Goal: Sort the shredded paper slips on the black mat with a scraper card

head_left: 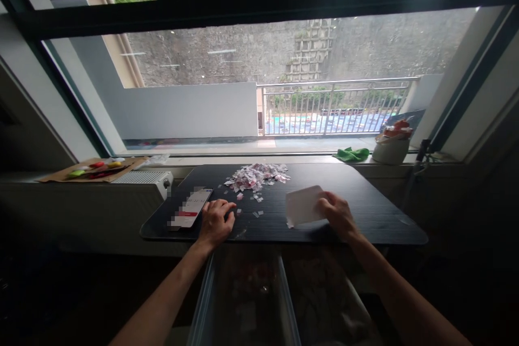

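Note:
My right hand [337, 214] grips the right edge of a white, flat, round-cornered rectangular piece [305, 205], perhaps a card or shallow tray. It is tilted over the dark table [332, 177], and a small scrap shows at its lower left corner. My left hand [218, 221] rests on the table with nothing held, its fingers bent and apart. Just left of it lies a phone [192, 210] with a lit screen. A heap of small pale and pinkish paper scraps [255, 177] is at the table's far side, with several loose scraps [258, 198] nearer my hands.
Below the near table edge are translucent plastic bins [243, 297]; their contents are dim. A window sill behind holds a green cloth [352, 154] and a filled white container [390, 150]. At left, cardboard [140, 162] with colourful items lies beside a white radiator [146, 177].

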`<state>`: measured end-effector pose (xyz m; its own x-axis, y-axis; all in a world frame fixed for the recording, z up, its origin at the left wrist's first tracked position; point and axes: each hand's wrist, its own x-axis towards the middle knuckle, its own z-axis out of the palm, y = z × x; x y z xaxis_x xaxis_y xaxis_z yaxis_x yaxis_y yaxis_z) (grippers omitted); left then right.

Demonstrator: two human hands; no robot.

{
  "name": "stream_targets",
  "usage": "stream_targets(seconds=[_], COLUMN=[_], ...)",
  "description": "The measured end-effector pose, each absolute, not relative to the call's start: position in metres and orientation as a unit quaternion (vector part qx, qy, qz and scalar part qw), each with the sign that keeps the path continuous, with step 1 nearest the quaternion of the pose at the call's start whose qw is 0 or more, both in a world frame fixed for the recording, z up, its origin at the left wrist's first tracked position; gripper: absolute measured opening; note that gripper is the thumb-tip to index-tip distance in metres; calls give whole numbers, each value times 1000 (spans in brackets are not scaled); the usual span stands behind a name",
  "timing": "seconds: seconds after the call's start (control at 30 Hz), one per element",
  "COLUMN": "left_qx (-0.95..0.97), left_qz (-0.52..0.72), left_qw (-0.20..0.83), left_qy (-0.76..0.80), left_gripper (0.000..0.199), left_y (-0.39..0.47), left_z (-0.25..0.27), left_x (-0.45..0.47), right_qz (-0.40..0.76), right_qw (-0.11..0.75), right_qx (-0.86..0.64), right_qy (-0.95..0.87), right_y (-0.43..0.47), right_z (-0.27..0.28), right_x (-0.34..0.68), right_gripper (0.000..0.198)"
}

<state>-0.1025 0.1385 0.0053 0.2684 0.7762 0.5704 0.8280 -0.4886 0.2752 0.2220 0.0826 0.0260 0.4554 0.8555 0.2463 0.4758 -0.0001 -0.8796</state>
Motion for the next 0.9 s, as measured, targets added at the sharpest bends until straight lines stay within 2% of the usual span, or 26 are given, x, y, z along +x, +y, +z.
stream_targets(seconds=[0.2,0.53,0.9], left_qx=[-792,-802,-801], left_qz=[-355,-348,-352], left_qw=[62,82,79], left_qy=[-494,-478,-477], left_gripper=[22,22,22], left_y=[138,139,138], left_z=[4,3,5], left_x=[-101,-104,-103], right_qz=[288,384,425], right_qw=[553,490,457], right_qx=[-627,-631,-625], right_qy=[-467,-463,-469], right_y=[73,74,70], right_z=[42,35,32], right_x=[261,265,271], right_gripper=[31,19,21])
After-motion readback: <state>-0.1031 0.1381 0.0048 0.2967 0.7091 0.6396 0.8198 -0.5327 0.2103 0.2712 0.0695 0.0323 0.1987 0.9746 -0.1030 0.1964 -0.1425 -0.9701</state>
